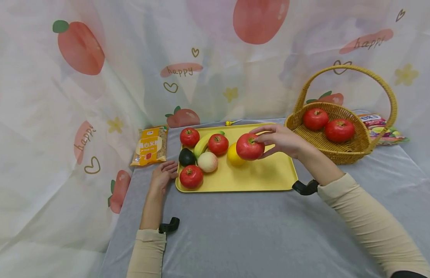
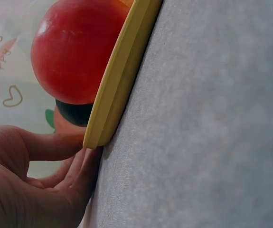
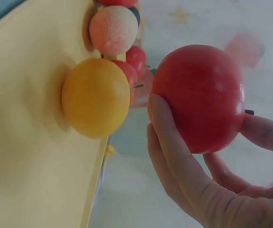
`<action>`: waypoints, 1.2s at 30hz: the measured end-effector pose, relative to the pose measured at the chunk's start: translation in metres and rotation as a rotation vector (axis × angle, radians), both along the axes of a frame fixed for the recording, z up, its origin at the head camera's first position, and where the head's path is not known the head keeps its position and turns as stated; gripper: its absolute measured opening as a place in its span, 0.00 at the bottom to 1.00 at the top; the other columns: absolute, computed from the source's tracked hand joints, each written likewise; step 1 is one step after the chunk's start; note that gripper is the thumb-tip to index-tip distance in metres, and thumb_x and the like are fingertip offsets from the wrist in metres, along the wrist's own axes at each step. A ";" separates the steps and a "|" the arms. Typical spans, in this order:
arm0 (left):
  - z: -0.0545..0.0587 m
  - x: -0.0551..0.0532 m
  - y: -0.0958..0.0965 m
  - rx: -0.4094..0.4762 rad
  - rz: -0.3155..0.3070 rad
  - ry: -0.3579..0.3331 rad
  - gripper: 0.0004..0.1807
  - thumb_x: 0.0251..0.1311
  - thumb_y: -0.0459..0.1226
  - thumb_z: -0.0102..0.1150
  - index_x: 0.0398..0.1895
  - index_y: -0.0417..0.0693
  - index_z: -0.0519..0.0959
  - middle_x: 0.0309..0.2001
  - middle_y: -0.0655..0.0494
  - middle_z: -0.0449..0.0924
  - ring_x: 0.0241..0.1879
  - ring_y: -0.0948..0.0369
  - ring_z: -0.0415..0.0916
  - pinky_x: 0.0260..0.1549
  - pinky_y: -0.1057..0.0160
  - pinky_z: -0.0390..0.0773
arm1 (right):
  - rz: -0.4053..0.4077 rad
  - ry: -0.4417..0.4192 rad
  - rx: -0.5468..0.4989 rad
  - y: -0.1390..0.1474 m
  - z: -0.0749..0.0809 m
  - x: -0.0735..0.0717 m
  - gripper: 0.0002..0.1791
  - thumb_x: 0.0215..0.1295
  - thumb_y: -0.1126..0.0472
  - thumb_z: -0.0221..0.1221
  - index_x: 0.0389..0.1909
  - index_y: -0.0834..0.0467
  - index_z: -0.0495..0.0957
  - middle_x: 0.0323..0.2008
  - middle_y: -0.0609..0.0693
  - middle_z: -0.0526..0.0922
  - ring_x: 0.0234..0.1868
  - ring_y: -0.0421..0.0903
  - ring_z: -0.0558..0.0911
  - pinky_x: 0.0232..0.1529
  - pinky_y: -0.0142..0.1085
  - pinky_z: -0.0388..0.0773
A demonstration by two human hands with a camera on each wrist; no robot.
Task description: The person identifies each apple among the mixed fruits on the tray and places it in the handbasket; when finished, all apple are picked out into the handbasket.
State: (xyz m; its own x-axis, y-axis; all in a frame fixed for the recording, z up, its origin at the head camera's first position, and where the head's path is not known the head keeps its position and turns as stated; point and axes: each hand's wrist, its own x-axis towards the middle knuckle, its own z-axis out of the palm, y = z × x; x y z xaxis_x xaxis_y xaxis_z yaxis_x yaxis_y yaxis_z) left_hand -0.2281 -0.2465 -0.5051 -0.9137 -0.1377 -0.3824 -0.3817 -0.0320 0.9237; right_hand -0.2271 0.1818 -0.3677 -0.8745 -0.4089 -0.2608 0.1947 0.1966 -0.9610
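Observation:
My right hand [image 1: 277,141] grips a red apple [image 1: 249,146] above the yellow tray [image 1: 263,181], its fingers and thumb spread around the fruit in the right wrist view. Right below and beside this apple, a yellow round fruit [image 3: 96,98] sits on the tray. At the tray's left edge rests my left hand [image 1: 163,175], fingers mostly straight; in the left wrist view its thumb [image 2: 55,146] touches the rim. Close to that hand are a red apple [image 1: 191,177] and a dark green avocado [image 1: 187,157]. A pale peach [image 1: 208,161], a banana [image 1: 202,145] and two more red apples lie alongside.
A wicker basket [image 1: 343,157] with a tall handle stands at the right, holding two red apples [image 1: 340,130]. Behind it lies a colourful packet [image 1: 374,121]. An orange food packet [image 1: 150,146] is left of the tray. A printed curtain [image 1: 131,77] hangs behind the grey-covered table [image 1: 235,231].

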 end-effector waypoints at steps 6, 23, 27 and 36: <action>-0.001 0.000 0.000 -0.005 0.000 0.003 0.35 0.62 0.17 0.59 0.73 0.39 0.69 0.69 0.41 0.76 0.68 0.50 0.74 0.67 0.55 0.74 | -0.063 -0.025 0.018 0.017 0.007 -0.005 0.29 0.75 0.58 0.62 0.71 0.65 0.70 0.70 0.62 0.68 0.52 0.53 0.84 0.50 0.58 0.84; -0.001 0.000 -0.001 -0.007 -0.007 0.005 0.34 0.62 0.17 0.59 0.73 0.38 0.69 0.69 0.41 0.76 0.68 0.51 0.74 0.65 0.56 0.75 | -0.136 -0.023 0.086 0.061 0.027 -0.016 0.31 0.76 0.55 0.62 0.73 0.65 0.68 0.65 0.58 0.73 0.52 0.49 0.85 0.53 0.58 0.84; -0.001 0.001 -0.001 -0.003 -0.009 0.009 0.34 0.62 0.17 0.58 0.73 0.37 0.68 0.69 0.40 0.75 0.69 0.50 0.74 0.66 0.55 0.74 | -0.147 -0.027 0.087 0.068 0.026 -0.019 0.31 0.75 0.56 0.62 0.73 0.65 0.69 0.64 0.57 0.73 0.51 0.50 0.85 0.52 0.58 0.84; -0.001 0.001 -0.001 0.008 -0.008 0.008 0.34 0.62 0.17 0.58 0.74 0.37 0.68 0.69 0.40 0.75 0.69 0.49 0.74 0.68 0.53 0.73 | -0.159 -0.037 0.070 0.078 0.029 -0.024 0.32 0.76 0.58 0.62 0.73 0.68 0.66 0.60 0.53 0.77 0.50 0.49 0.87 0.53 0.61 0.82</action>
